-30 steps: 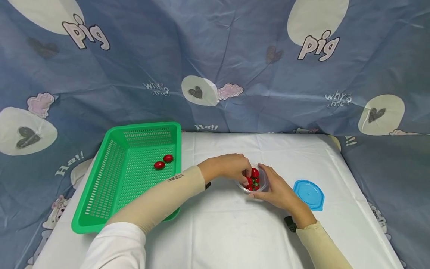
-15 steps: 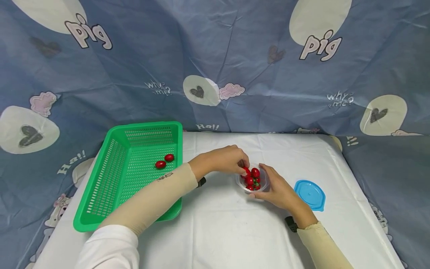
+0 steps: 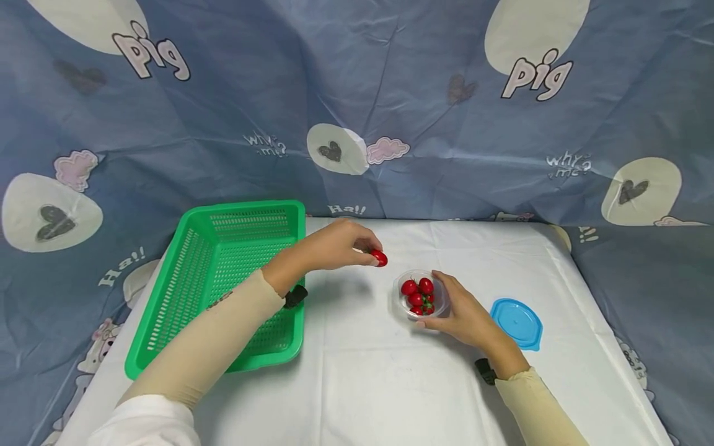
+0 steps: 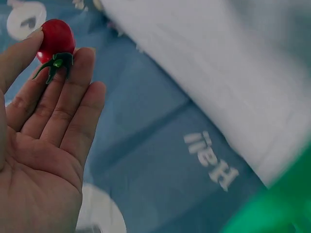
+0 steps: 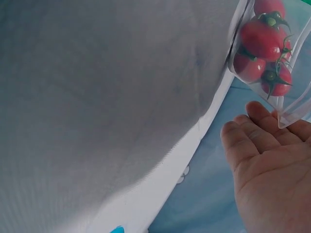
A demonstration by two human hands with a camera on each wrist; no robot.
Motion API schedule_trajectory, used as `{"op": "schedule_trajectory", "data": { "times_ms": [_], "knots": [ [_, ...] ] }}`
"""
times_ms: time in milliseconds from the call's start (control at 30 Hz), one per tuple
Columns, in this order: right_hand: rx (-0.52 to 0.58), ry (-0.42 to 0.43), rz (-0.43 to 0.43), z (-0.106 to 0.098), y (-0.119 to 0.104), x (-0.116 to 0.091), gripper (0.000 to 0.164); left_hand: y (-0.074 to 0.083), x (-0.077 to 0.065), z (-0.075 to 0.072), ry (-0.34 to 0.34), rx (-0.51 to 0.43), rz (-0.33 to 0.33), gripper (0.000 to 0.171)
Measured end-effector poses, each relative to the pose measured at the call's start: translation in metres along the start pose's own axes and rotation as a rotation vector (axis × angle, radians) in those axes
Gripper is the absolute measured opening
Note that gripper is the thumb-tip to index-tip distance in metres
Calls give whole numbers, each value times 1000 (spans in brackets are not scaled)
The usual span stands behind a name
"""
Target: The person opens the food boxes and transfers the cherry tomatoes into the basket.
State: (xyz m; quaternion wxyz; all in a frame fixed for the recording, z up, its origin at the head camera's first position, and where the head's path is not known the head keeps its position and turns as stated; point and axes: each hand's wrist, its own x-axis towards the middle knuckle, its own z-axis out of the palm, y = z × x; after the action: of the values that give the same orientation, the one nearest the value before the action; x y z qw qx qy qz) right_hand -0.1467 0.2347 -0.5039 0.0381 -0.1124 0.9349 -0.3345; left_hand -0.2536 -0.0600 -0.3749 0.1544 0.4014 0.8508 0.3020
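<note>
One red oval tomato (image 3: 380,258), pinched by the left hand (image 3: 339,246), has left the clear round plastic bowl (image 3: 440,301) toward ten o'clock, leaving fewer inside; the right hand (image 3: 464,314) grips the bowl.

A red cherry tomato (image 4: 58,38) is pinched at the far left between the thumb and fingertips of the left hand (image 4: 48,141). The palm is turned toward the camera; the little finger is held apart from the fruit. A green calyx (image 4: 58,63) is pointed toward the palm. Beyond the hand, blue fabric (image 4: 141,111) printed with inverted "Ha!!" lettering (image 4: 206,156) is seen, bordered on the right by white cloth (image 4: 223,73). The near right corner is occupied by a blurred green object (image 4: 286,204).
</note>
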Motion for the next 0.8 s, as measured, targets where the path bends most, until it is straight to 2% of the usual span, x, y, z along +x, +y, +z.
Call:
{"op": "schedule_trajectory", "data": {
  "times_ms": [133, 333, 600, 800],
  "knots": [
    [6, -5, 1, 0, 1, -1, 109, -11, -21, -14, 71, -50, -47, 21],
    [7, -5, -8, 1, 1, -2, 109, -24, -54, -29, 139, -107, -158, 19],
    [-4, 0, -29, -1, 0, -1, 109, -43, -93, -45, 218, -85, -258, 28],
    [-3, -7, -27, -1, 0, 0, 110, -66, -119, -49, 244, -57, -354, 27]
  ]
}}
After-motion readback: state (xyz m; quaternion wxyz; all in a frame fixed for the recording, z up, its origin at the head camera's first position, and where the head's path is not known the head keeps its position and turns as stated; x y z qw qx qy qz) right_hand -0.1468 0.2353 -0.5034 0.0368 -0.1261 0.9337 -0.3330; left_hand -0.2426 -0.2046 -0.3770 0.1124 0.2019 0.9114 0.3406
